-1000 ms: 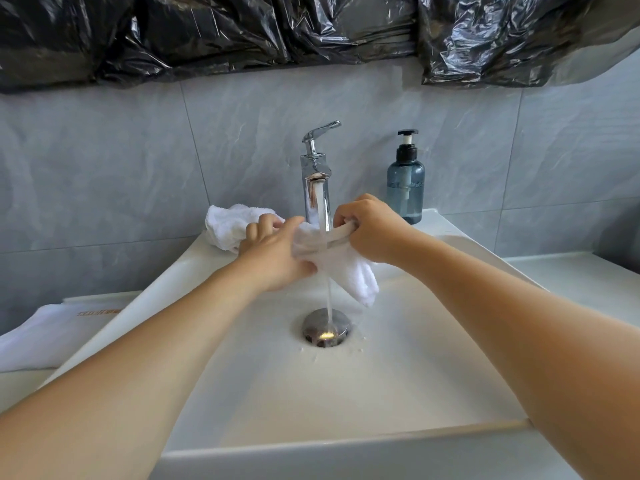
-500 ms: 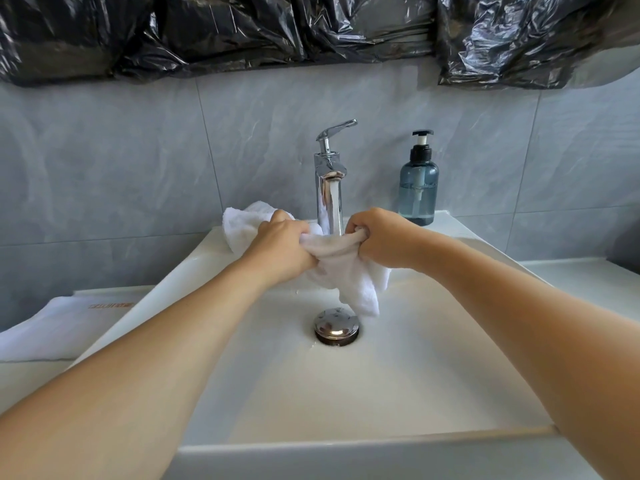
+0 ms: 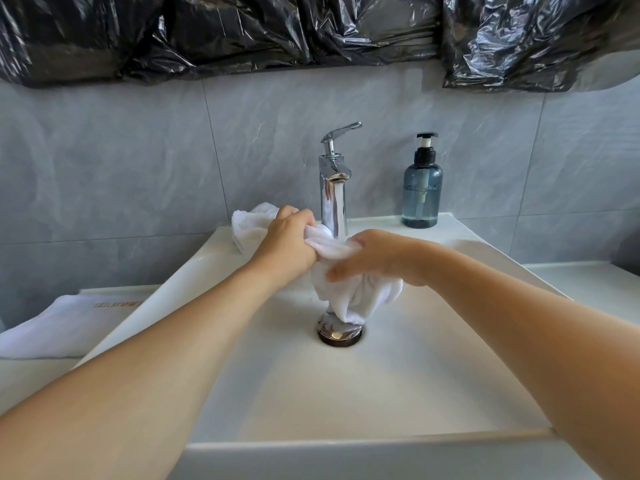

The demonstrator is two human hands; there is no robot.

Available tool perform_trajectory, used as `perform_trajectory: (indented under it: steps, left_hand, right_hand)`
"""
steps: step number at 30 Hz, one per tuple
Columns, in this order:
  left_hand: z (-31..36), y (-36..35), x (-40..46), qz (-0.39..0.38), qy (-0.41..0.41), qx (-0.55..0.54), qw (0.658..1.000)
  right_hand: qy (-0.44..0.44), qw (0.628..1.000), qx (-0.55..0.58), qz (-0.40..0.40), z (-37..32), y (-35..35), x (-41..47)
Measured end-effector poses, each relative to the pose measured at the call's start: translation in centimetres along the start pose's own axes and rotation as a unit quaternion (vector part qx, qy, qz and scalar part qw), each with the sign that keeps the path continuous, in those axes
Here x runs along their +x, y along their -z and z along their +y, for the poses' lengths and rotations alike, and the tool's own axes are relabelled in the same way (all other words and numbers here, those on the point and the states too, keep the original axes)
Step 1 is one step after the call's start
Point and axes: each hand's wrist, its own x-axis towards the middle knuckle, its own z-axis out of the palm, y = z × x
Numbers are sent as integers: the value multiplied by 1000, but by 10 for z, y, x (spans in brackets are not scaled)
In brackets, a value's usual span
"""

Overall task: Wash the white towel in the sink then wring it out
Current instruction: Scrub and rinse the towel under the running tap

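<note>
hands [image 3: 287,244] gripping white towel [image 3: 349,299], arms outstretched

The sink [image 3: 346,403] basin lies open toward its front rim, bare on both sides of the drain plug [image 3: 340,332]. At the back, the faucet [image 3: 333,188] stands upright in the middle, with a soap bottle [image 3: 422,185] to its right on the ledge and bunched white towel [image 3: 349,292] filling the space under the spout.
</note>
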Motion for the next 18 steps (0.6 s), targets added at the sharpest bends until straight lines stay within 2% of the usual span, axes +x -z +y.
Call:
perform_trajectory:
  steps: [5,8,10,12,13,16,18]
  left_hand:
    - [3,3,1,-18,-45,16,999]
    - [-4,5,4,-112,3,29,993]
    - [-7,5,7,-137,37,103,984]
    - [-11,7,8,-94,59,220,969]
    - [-12,8,6,-65,73,245,965]
    - [-24,5,3,-12,111,209,971]
    - [-25,0,4,4,125,178,976]
  right_hand:
    - [4,998,2,64,-3,4,-1]
    - [18,989,81,124,-3,9,2]
    - [15,978,147,149,-1,13,3]
    - [2,962,208,176,0,19,5]
    - [-6,953,237,191,1,22,6]
    - [-7,931,302,206,4,25,10]
    - [-9,933,305,191,6,23,11]
